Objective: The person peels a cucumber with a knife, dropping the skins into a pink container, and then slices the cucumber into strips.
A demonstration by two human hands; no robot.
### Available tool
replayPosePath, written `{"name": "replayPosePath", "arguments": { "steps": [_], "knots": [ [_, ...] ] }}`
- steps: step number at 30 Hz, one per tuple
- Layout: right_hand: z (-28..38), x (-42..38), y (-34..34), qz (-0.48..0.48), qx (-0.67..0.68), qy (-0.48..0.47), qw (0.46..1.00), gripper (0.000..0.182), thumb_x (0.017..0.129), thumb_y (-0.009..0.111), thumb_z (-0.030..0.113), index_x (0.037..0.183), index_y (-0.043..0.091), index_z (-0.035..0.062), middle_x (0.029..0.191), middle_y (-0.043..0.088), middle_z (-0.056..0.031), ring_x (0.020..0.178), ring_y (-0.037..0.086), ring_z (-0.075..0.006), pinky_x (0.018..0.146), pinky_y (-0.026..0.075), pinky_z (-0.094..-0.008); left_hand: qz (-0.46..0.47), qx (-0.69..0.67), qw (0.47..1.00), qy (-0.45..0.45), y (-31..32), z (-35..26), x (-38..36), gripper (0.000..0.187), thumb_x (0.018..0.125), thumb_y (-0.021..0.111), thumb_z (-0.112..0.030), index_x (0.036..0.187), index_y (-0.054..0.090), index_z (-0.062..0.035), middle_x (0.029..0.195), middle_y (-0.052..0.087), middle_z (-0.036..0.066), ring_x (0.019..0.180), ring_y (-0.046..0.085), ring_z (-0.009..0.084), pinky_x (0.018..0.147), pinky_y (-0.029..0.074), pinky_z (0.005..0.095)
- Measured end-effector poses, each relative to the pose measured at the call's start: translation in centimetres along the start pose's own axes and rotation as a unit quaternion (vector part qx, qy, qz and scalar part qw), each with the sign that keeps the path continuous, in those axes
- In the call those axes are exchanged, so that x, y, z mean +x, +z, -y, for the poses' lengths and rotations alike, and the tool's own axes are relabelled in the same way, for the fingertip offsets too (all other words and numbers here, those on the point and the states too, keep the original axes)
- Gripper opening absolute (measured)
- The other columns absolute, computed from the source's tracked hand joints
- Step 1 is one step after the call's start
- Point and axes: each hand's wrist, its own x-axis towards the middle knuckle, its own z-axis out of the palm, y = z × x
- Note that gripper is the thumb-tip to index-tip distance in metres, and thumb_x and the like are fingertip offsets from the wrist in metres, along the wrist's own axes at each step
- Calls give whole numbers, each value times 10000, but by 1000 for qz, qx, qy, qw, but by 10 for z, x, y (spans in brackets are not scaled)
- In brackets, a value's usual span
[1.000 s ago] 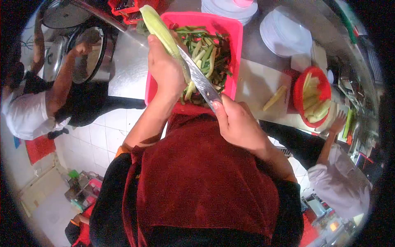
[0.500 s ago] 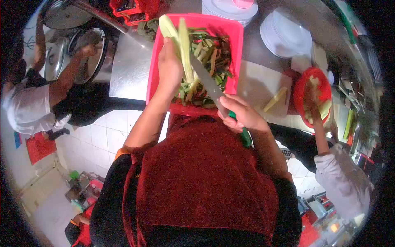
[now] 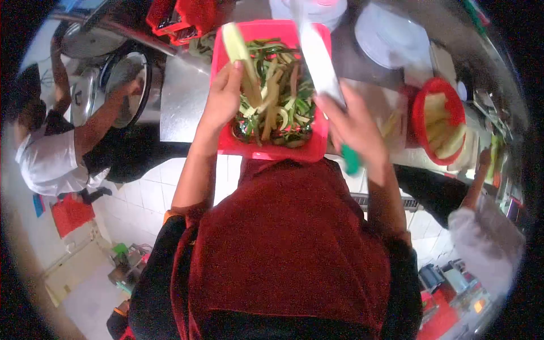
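My left hand [image 3: 225, 93] grips a long pale-green peeled cucumber [image 3: 233, 41] over the left part of a pink tub [image 3: 226, 147]. Its upper end leans toward the tub's far rim, and a darker strip hangs below my fingers. Closed around a knife, my right hand [image 3: 360, 124] is at the tub's right edge. The knife blade [image 3: 318, 61] points up and away, apart from the cucumber, and the green handle [image 3: 351, 160] sticks out below my palm. Green and brownish peelings [image 3: 275, 110] fill the tub.
To the right are a white board [image 3: 371, 93] and a red bowl [image 3: 418, 122] of pale pieces. White plates [image 3: 391, 34] and a red basket [image 3: 184, 20] stand at the back. A co-worker [image 3: 51, 158] is at left, another [image 3: 487, 226] at right.
The knife has come away from the cucumber; my right hand has moved up and right, turning the blade upright. At the right, the co-worker's hand has left the red bowl.
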Motion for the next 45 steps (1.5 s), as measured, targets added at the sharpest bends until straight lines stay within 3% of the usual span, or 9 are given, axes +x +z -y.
{"name": "replayPosePath", "arguments": {
  "steps": [8, 12, 14, 16, 21, 26, 28, 34, 45],
  "knots": [
    [-35, 57, 25, -110, 236, -46, 965, 295, 834, 756, 137, 1028, 551, 54, 732, 596, -16, 452, 469, -65, 388, 366, -238, 201, 147, 957, 147, 51, -2, -13, 293, 1019, 471, -252, 1101, 589, 3, 667, 550, 52, 600, 476, 118, 555, 419, 313],
    [-43, 45, -8, -182, 245, -51, 951, 269, 838, 747, 111, 1020, 556, 56, 747, 593, -10, 476, 454, -53, 407, 362, -229, 338, 169, 923, -65, 33, 34, -18, 267, 1004, 476, -241, 1033, 592, -2, 699, 575, 140, 655, 576, 222, 634, 466, 367],
    [-44, 31, -30, -235, 317, -61, 917, 266, 848, 732, 86, 1043, 552, 60, 766, 608, -13, 489, 430, -45, 420, 342, -216, 374, 275, 885, 25, 15, 59, -13, 267, 1001, 475, -250, 940, 594, -19, 715, 584, 128, 665, 578, 230, 647, 467, 360],
    [-56, 13, -58, -271, 329, -90, 900, 295, 839, 746, 121, 1031, 536, 45, 769, 624, -52, 494, 482, -77, 417, 385, -247, 343, 443, 814, 154, -13, 86, -5, 273, 995, 473, -257, 944, 602, -22, 747, 599, 160, 689, 606, 246, 653, 465, 380],
    [-85, -45, -156, -462, 351, -142, 802, 182, 891, 681, 164, 1018, 587, 74, 788, 624, -24, 492, 471, -59, 396, 376, -194, 260, 390, 883, 27, -6, 28, 17, 266, 954, 554, -280, 977, 640, -29, 800, 627, 227, 738, 617, 396, 671, 480, 430],
    [-73, -81, -274, -549, 173, -122, 808, 256, 867, 728, 261, 934, 585, 58, 677, 548, 5, 514, 521, -92, 420, 417, -255, 288, 339, 888, 117, 60, -1, 23, 254, 950, 570, -265, 955, 637, -21, 777, 637, 195, 687, 629, 329, 649, 481, 406],
    [-68, -97, -301, -636, -269, 101, 716, 317, 853, 743, 307, 926, 593, 37, 678, 551, 0, 524, 521, -113, 455, 425, -288, 368, 238, 893, 105, 107, -19, 15, 273, 939, 581, -276, 955, 639, -10, 780, 644, 191, 694, 645, 306, 661, 488, 401],
    [-67, -152, -225, -559, -103, 4, 823, 312, 877, 685, 262, 1081, 613, 37, 699, 577, -36, 537, 520, -121, 475, 414, -295, 525, 337, 774, 111, 278, 22, -7, 367, 905, 621, -365, 984, 655, -8, 917, 678, 207, 881, 675, 317, 809, 514, 410],
    [-86, -220, -89, -321, -26, 254, 912, 364, 916, 659, 221, 1157, 466, 28, 991, 659, -100, 751, 584, -145, 533, 477, -300, 354, 316, 863, 173, 388, 89, -7, 422, 844, 616, -231, 1124, 547, 77, 1090, 619, 279, 1025, 617, 429, 909, 492, 484]
  ]
}}
